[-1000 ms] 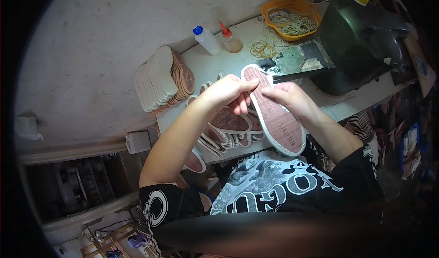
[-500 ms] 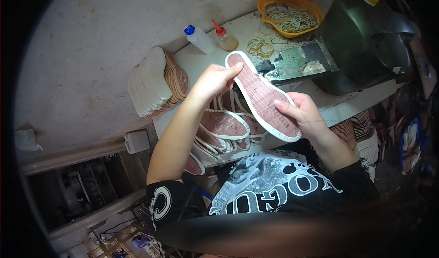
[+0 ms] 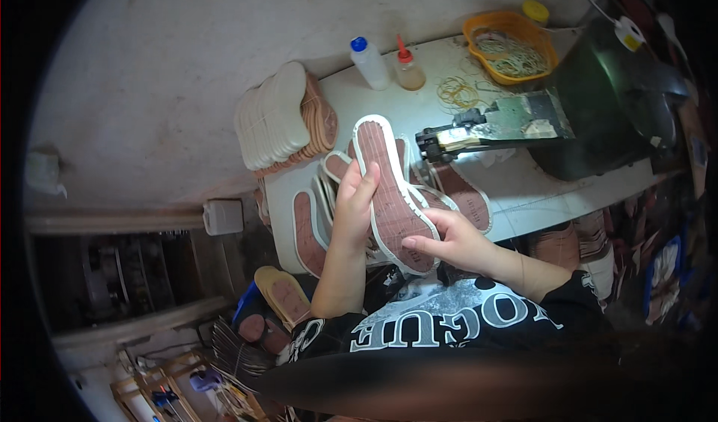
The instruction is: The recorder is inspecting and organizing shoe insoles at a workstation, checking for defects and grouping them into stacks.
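Observation:
Both of my hands hold a brownish-pink shoe insole [image 3: 389, 198] with a white bound edge, tilted above the worktable. My left hand [image 3: 354, 207] grips its left side near the middle, thumb on top. Closed on the wide lower end is my right hand [image 3: 458, 241], its thumb lying on the face and its fingers hidden beneath. More white-edged insoles lie under and around it: one at the left [image 3: 309, 231], another at the right [image 3: 467, 198]. The dark head of a green machine arm [image 3: 516, 121] stands just beyond the held insole, apart from it.
Stacks of white insoles [image 3: 275, 115] and tan insoles [image 3: 320, 115] rest at the table's far left. A blue-capped bottle [image 3: 370, 67], a red-tipped bottle [image 3: 410, 72], rubber bands [image 3: 458, 93] and an orange basket [image 3: 486, 56] line the back. The machine's bulky dark body [image 3: 598, 115] is at right.
The insole has come nearer my body and turned more upright. My hands have moved down with it, still gripping. The view has shifted, showing more insoles on the table.

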{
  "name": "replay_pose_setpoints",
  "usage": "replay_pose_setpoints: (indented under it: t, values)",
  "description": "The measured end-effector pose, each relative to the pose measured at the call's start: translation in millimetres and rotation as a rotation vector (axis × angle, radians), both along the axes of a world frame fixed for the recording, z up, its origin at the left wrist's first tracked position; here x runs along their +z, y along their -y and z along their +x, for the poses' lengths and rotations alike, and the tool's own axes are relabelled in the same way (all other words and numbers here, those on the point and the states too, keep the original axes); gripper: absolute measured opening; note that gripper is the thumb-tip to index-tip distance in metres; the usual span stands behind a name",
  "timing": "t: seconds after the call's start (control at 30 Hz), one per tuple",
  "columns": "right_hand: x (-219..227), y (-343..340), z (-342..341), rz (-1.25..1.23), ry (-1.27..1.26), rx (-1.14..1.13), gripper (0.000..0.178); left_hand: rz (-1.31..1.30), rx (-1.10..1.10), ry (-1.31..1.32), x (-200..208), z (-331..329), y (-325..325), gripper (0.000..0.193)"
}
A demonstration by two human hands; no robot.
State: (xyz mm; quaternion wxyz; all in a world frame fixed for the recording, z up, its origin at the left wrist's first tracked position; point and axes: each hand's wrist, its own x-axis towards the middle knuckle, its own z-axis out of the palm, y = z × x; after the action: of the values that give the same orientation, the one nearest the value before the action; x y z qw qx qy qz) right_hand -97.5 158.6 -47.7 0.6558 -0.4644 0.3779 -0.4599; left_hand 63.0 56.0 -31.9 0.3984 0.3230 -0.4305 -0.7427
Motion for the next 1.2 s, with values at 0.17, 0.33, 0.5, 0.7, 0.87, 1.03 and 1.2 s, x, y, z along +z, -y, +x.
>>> replay_pose_setpoints:
  t: [0.17,0.33,0.5,0.7,0.87,1.03,1.2]
  values:
    - [13,-2,8,-0.051,-0.403,-0.022,0.049,-0.245,0.190,0.457,-46,84,11,0.045]
    - [24,6,28,-0.405,-0.126,-0.237,0.047,-0.144,0.530,1.123,-67,161,4,0.059]
    - [20,21,34,-0.801,-0.448,-0.225,0.036,-0.081,0.428,1.587,-135,208,-17,0.073]
    - [14,10,35,-0.856,-0.593,-0.301,0.034,-0.158,0.510,1.514,-113,193,-20,0.086]
    - [11,7,34,-0.819,-0.606,-0.283,0.039,-0.131,0.579,1.431,-86,193,-14,0.088]
    - [10,8,33,-0.804,-0.589,-0.278,0.035,-0.290,0.679,1.327,-36,186,-22,0.087]
    - [4,11,35,-0.723,-0.512,-0.275,0.034,-0.321,0.698,0.952,1,173,-31,0.070]
